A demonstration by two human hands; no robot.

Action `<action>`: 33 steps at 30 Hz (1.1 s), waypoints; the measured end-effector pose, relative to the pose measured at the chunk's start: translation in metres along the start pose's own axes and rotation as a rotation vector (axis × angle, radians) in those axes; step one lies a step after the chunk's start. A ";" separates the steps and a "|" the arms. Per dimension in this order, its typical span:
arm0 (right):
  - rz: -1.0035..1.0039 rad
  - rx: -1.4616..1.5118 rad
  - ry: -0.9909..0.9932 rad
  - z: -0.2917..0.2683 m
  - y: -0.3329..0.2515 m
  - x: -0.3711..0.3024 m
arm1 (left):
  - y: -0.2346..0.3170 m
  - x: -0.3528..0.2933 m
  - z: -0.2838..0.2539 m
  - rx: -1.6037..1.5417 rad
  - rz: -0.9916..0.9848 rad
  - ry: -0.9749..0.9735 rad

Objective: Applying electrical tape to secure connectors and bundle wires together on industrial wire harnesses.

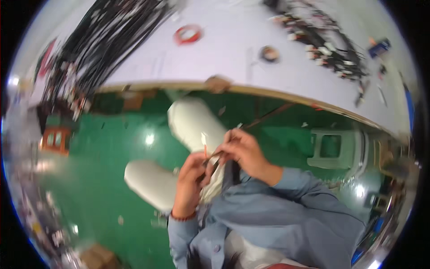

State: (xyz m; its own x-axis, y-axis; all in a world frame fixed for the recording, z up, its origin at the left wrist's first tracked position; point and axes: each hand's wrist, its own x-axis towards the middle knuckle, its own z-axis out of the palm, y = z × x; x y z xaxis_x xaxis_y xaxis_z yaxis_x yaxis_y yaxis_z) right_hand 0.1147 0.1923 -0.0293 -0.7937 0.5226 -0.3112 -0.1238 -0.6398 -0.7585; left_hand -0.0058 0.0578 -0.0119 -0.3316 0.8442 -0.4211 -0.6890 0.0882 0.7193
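The thin dark piece (214,155) is between your hands, above your lap and just off the near edge of the bench (228,40), not resting on it. Both your hands are closed in pinches: the left hand (189,179) seems to grip one end of the piece, while the right hand (249,155) pinches the other. An orange wire (205,150) with a white tip (204,138) stands up by your left fingertips; whether it joins the dark piece, you cannot tell through the blur.

To handle this well, it looks best to keep both pinches close together, so the slim piece has little slack to twist. Let the left hand steady it and the right do the fine work, without pulling hard on the orange wire, and keep your fingers from hiding the spot you work on.

Counting outward, you have two hands, one dark piece, one orange wire and one white tip. On the bench you have one red ring (180,38) towards the middle, one dark roll (270,54) nearer the near edge, and two heaps: one of black cables (109,38) towards the left end, one of cables with white connectors (326,50) towards the right. Their strands are too blurred to count. Near the right edge lies one blue object (380,48)
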 end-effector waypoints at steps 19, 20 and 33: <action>-0.010 -0.097 -0.133 -0.005 -0.018 -0.005 | 0.006 -0.002 0.021 0.341 0.100 -0.205; -0.006 -0.099 -0.135 -0.002 -0.017 -0.006 | 0.007 -0.005 0.022 0.337 0.101 -0.202; -0.178 -0.087 -0.118 0.014 -0.004 -0.009 | 0.004 -0.021 0.007 0.523 0.248 -0.130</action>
State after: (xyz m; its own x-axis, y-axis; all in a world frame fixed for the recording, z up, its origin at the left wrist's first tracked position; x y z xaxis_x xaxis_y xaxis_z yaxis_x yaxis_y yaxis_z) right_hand 0.1141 0.1818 -0.0152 -0.8290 0.5497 -0.1029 -0.2203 -0.4902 -0.8433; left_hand 0.0024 0.0438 0.0038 -0.3381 0.9278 -0.1579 -0.1808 0.1006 0.9784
